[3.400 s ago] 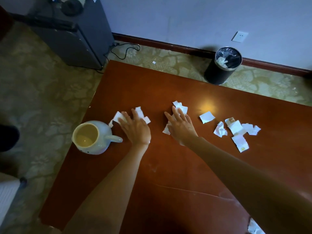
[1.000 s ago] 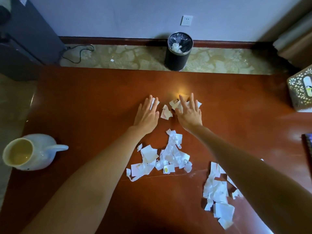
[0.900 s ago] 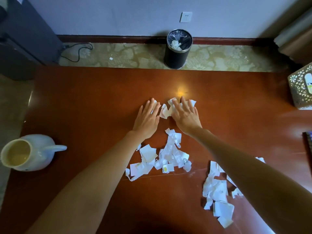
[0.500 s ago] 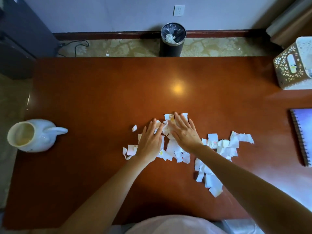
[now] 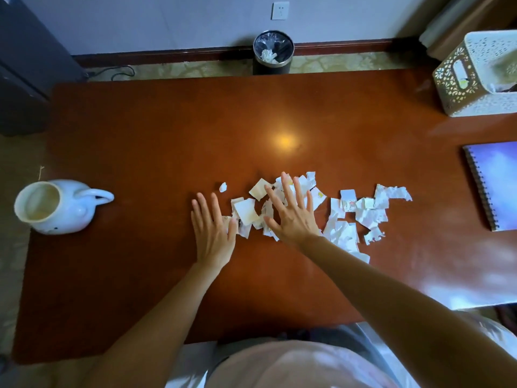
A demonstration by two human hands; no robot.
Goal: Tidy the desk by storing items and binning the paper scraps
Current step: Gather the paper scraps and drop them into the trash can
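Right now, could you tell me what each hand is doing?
Left hand: open, flat beside the paper scraps.
Right hand: open, flat on them.

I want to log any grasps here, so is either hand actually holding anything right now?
Nothing is held. Both the left hand and the right hand lie flat and open on the paper scraps, with no grip.

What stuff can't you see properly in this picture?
All in the head view:
- Paper scraps: some lie hidden under the right hand and its forearm; the prints on them are too small to read.
- Notebook: cut off by the right edge.
- Patterned box: cut off by the right edge; its contents are unclear.
- Bin: its lower part is behind the desk's far edge.
- White jug: what is inside is too dim to tell.
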